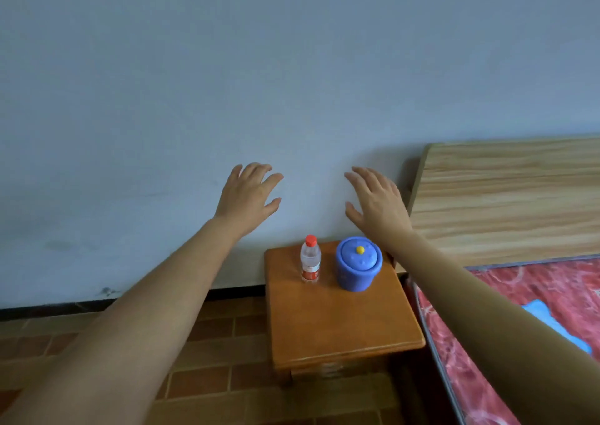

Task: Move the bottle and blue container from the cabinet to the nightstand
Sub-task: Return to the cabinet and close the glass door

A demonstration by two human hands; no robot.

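Observation:
A clear plastic bottle (310,260) with a red cap and red label stands upright at the back of the wooden nightstand (337,324). Just to its right stands the blue container (357,267), lidded, with a small yellow knob on top. My left hand (251,194) hovers above and left of the bottle, fingers spread, holding nothing. My right hand (376,202) hovers above the container, fingers spread and empty. Neither hand touches either object.
A pale blue wall (227,83) rises directly behind the nightstand. A bed with a wooden headboard (506,197) and a red patterned cover (506,327) adjoins the nightstand on the right. Brown brick-pattern floor (227,359) lies to the left and in front.

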